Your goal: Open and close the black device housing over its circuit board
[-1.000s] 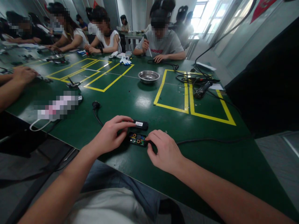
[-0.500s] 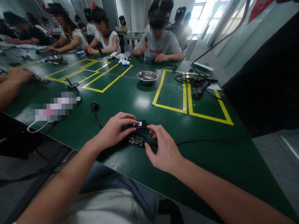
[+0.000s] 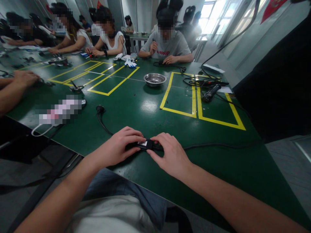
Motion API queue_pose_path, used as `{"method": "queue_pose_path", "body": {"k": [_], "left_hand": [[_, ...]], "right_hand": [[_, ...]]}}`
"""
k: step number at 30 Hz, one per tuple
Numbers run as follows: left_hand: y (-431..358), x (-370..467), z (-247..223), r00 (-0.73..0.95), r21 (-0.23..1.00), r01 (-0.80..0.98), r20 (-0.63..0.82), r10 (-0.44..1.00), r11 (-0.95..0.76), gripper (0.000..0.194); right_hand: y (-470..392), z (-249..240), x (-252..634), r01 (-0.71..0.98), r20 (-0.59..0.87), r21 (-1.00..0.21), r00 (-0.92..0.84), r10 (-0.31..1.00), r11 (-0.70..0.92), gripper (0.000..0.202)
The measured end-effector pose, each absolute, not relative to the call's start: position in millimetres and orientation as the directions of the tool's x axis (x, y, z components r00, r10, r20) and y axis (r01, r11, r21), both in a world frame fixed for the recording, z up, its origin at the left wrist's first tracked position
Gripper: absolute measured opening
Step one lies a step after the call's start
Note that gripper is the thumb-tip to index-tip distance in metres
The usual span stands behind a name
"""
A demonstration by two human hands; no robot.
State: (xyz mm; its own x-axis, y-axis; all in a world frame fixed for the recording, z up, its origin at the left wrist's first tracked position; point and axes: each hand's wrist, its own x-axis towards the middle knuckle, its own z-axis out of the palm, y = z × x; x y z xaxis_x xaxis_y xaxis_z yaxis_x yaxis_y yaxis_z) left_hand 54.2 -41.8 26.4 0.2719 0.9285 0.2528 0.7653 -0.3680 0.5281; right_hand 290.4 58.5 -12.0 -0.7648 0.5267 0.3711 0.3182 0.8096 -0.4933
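Observation:
A small black plastic casing (image 3: 148, 145) with a white label lies on the green table just in front of me, its cover over the spot of the circuit board, which is now hidden. My left hand (image 3: 119, 145) grips the casing's left part between thumb and fingers. At its right end, the thumb and fingers of my right hand (image 3: 171, 153) close on the casing where a black cable (image 3: 213, 145) runs off to the right. Past my left hand, a second length of cord ends in a black power plug (image 3: 100, 110).
A steel bowl (image 3: 155, 80) stands beyond my hands. Yellow tape (image 3: 178, 112) marks rectangles on the table. A dark tool with cables (image 3: 211, 94) lies at the right, a blurred-out pale object (image 3: 64, 110) at the left. Co-workers sit across and at the left, one person's hand (image 3: 25, 79) nearby.
The labelled cover has come down toward me onto the exposed circuit board, carried by my left hand. My right fingers have closed in on its right end.

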Motion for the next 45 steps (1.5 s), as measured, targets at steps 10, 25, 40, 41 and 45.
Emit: {"method": "queue_pose_path", "body": {"k": [10,25,40,41,45], "left_hand": [[-1.1,50.9,44.7,0.224,0.528,0.789,0.231,0.947,-0.315,0.004],[-41.1,34.1,31.6,0.221,0.534,0.795,0.187,0.957,-0.288,0.043],[-51.1,26.5,31.3,0.229,0.512,0.783,0.291,0.929,-0.354,0.030],[-51.1,26.5,30.4,0.225,0.518,0.781,0.289,0.931,-0.349,0.029],[-49.3,26.7,26.5,0.224,0.528,0.781,0.262,0.939,-0.333,0.024]], "right_hand": [[53.5,-7.3,294.8,0.315,0.379,-0.527,-0.744,0.550,0.789,0.048],[56.1,-9.1,292.5,0.295,0.372,-0.408,-0.810,0.453,0.864,0.025],[56.4,-11.5,294.8,0.235,0.537,-0.410,-0.718,0.442,0.881,0.015],[56.5,-11.9,294.8,0.235,0.538,-0.408,-0.719,0.441,0.882,0.015],[56.4,-12.9,294.6,0.243,0.508,-0.413,-0.739,0.443,0.878,0.016]]}}
